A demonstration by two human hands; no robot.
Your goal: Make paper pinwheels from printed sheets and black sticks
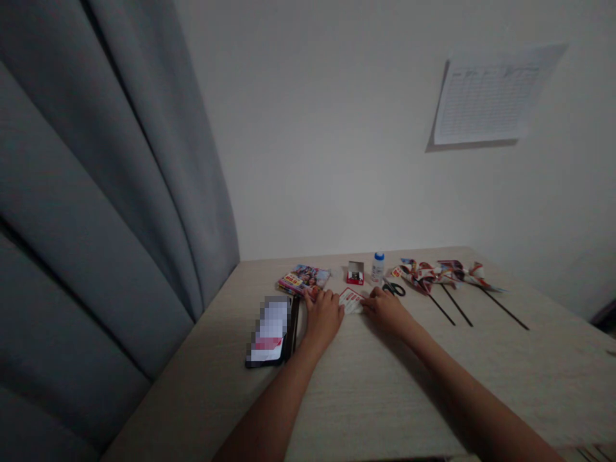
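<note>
A small sheet of printed paper (351, 300), white with red print, lies on the table between my hands. My left hand (324, 314) rests at its left edge, fingers bent and pressed down on it. At the right corner, the fingers of my right hand (385, 309) are closed on the paper. Just behind my right hand are dark-handled scissors (397, 289). A stack of colourful printed leaflets (308, 278) sits behind my left hand. Beyond the sheet stand an opened small red-and-white box (355, 276) and a clear bottle with a blue cap (378, 269).
Left of my left forearm lies a phone (269, 330) with a blurred screen, beside dark sticks (295, 321). Several paper pinwheels (443, 273) on dark sticks lie at the right. A grey curtain (120, 192) hangs along the table's left side; a wall stands behind.
</note>
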